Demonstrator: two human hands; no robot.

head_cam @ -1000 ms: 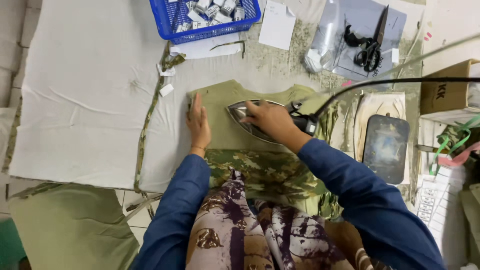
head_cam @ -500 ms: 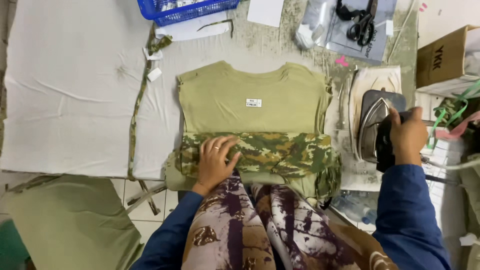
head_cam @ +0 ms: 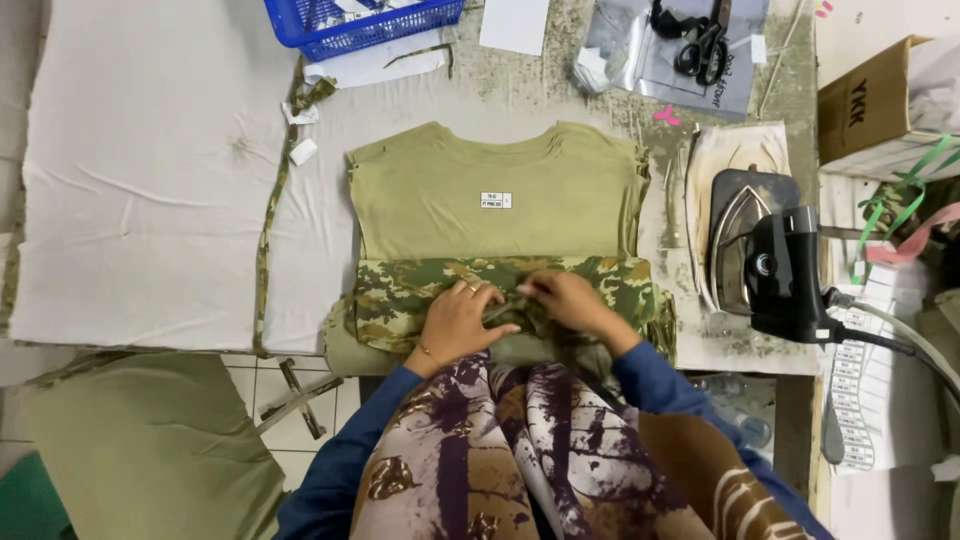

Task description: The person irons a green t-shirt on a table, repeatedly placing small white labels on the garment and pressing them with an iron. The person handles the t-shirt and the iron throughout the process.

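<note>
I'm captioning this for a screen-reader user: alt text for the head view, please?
Both hands, left hand and right hand, press on the camouflage fabric of an olive shirt lying flat on a padded table. An iron rests to the right, scissors and a blue basket beyond.

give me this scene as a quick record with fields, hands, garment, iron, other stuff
left hand: left hand flat on the camouflage fabric band
right hand: right hand pinching the same band, fingers closed on a fold
garment: olive green shirt lies flat on the white padded table, small white label at its centre
iron: black and grey iron rests to the right, untouched
far edge: blue plastic basket, black scissors
</note>
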